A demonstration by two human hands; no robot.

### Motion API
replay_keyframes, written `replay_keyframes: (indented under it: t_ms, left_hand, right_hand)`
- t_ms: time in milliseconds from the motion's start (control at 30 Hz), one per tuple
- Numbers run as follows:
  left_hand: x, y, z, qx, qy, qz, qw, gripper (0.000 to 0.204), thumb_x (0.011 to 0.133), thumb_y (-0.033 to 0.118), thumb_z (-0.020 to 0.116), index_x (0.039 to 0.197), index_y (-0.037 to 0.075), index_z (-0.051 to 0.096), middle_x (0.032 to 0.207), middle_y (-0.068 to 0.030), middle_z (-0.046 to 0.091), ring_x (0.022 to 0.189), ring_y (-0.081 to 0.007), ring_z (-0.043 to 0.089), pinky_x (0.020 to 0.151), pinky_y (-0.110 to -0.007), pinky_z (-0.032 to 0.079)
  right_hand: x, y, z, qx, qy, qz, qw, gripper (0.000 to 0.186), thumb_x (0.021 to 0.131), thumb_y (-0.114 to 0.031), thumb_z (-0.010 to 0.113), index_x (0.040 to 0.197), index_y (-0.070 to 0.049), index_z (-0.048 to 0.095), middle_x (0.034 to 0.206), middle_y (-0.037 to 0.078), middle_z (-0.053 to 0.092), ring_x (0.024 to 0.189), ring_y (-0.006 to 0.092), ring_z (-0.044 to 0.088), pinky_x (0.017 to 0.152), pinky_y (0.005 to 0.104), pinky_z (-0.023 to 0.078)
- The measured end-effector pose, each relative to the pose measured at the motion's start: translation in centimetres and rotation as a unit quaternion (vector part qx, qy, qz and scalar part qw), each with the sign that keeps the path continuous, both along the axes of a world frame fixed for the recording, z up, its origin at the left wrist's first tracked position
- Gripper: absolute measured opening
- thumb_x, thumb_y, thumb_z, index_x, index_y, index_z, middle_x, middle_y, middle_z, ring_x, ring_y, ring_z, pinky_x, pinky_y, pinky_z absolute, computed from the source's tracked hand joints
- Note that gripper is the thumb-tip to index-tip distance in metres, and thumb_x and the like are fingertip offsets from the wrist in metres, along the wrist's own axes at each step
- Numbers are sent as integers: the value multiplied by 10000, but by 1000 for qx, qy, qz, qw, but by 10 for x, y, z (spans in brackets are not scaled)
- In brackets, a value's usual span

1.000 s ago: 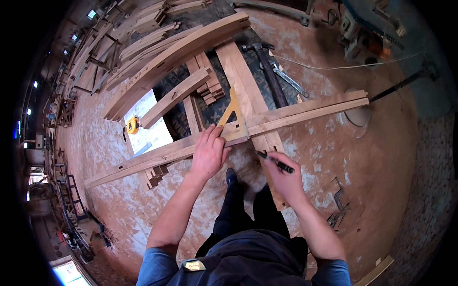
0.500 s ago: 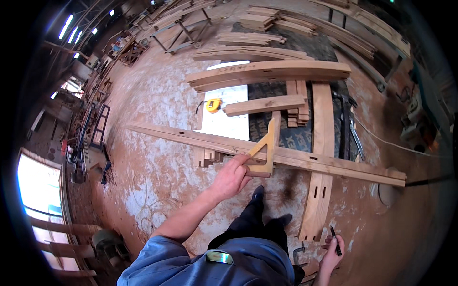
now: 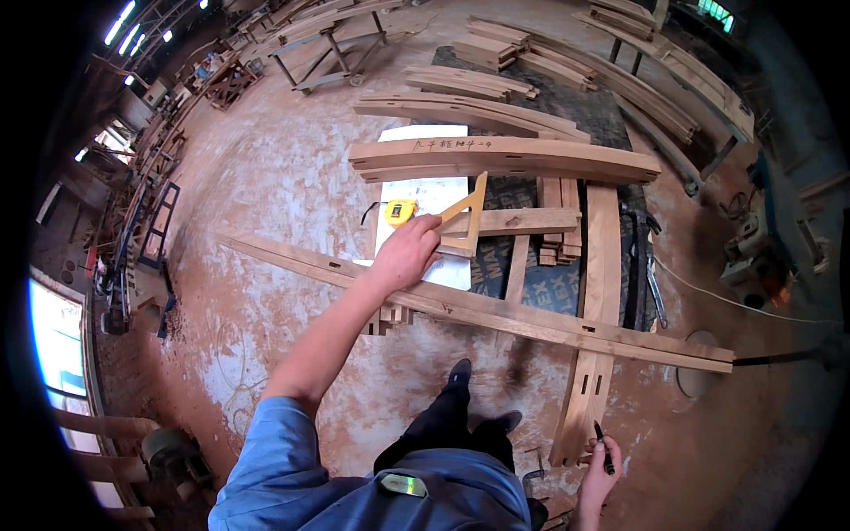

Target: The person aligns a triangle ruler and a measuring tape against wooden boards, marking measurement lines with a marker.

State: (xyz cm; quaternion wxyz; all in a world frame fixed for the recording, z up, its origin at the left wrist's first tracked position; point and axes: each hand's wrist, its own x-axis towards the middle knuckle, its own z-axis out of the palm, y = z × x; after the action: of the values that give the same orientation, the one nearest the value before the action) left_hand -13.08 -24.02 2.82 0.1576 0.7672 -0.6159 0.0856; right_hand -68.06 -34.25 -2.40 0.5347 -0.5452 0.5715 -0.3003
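Now I see my left hand (image 3: 405,255) gripping the wooden triangular set square (image 3: 467,218) over the long notched timber beam (image 3: 496,311), near a yellow tape measure (image 3: 400,211); my right hand (image 3: 599,473) clasps a black marker pen (image 3: 604,449) low beside me.

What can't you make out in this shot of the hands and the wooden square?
- Head view: left hand covers its own grip on the wooden square.
- Right hand with the black marker sits at the distorted lower rim; wrist cut off.
- White sheet: marks too small.
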Motion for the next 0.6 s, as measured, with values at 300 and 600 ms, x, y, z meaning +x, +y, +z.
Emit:
replay_keyframes:
  t_ms: [300,600]
  left_hand:
    - [60,-32,-32,36,58,-28,997,277,859,183,742,1036,37,589,1351,-167,572,1213,-372,581,1015,-446,503]
    - [78,-18,-28,-19,119,-4,993,433,872,219,723,1249,41,608,1373,-164,585,1240,-370,575,1057,-443,482]
  right_hand:
    - [44,17,22,20,22,-1,1000,243,1013,-120,618,1214,16,624,1048,99,714,899,149,677,696,277,558]
    - [89,16,25,10,30,10,999,270,1030,-161,604,1228,22,611,1028,99,702,893,156,669,682,277,558]
